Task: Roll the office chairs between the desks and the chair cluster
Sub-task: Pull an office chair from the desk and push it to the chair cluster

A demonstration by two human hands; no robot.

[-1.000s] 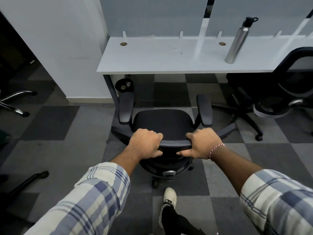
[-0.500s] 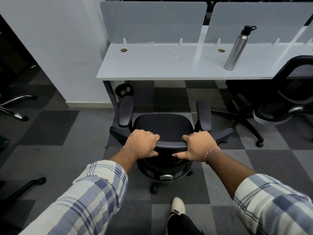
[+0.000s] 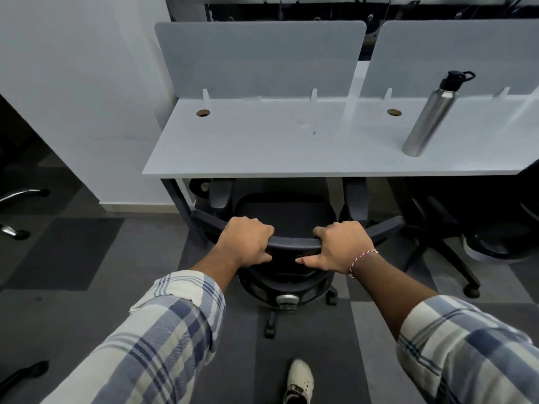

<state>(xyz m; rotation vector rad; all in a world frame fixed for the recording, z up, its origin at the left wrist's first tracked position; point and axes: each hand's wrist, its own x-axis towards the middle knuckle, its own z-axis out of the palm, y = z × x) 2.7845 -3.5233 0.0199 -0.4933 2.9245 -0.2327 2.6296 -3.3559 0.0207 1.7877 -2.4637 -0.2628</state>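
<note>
- One desk [image 3: 262,153], white.
- Two grey screens: [image 3: 259,58] and [image 3: 449,53].
- Two cable holes: [image 3: 203,113] and [image 3: 394,112].
- One steel bottle [image 3: 428,121].
- Two chairs in full view: [image 3: 285,212] and [image 3: 472,228].
- Two hands: [image 3: 246,243] and [image 3: 341,246].
- One shoe [image 3: 299,380].
</note>
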